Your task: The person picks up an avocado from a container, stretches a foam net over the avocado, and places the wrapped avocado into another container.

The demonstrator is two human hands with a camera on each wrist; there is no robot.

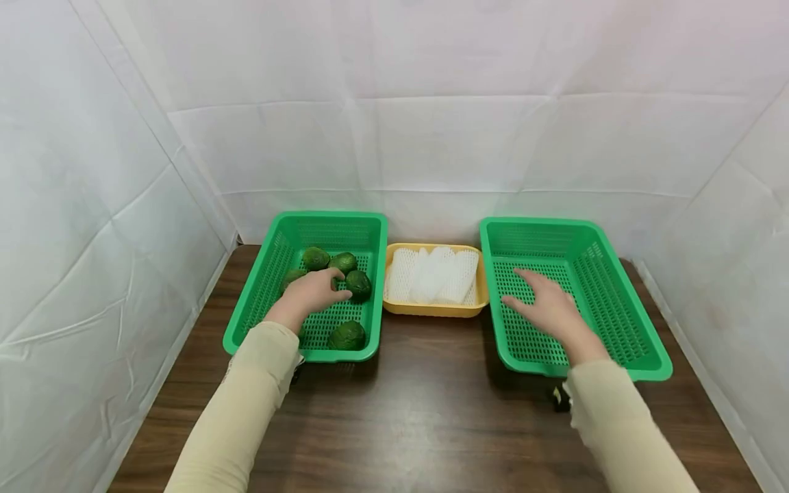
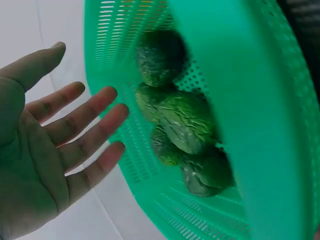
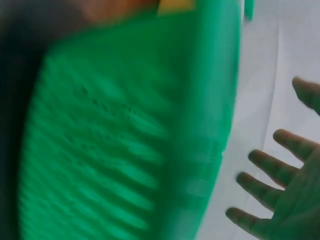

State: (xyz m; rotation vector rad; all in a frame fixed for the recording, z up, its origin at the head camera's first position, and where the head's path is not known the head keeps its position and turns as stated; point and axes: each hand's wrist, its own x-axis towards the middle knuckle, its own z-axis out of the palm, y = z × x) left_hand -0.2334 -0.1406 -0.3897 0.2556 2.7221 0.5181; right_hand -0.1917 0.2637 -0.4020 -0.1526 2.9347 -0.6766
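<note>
My left hand (image 1: 313, 292) hovers over the left green basket (image 1: 339, 356), its fingers spread and nothing in its grasp. Several dark green, wrinkled avocados (image 1: 348, 335) lie in that basket, partly hidden behind the hand in the head view. In the left wrist view the same hand (image 2: 60, 135) appears palm-side with separated fingers, beside a cluster of avocados (image 2: 187, 122). My right hand (image 1: 550, 308) hangs above the right green basket (image 1: 607, 301), thumb and fingers apart and holding nothing. The right wrist view shows its fingers (image 3: 267, 167) extended past the blurred basket rim (image 3: 210, 115).
Between the green baskets stands a small yellow basket (image 1: 434, 311) with several white foam net sleeves (image 1: 434, 274) in it. All three sit on a dark wooden table (image 1: 425, 411). White cloth walls (image 1: 444, 144) enclose the back and sides.
</note>
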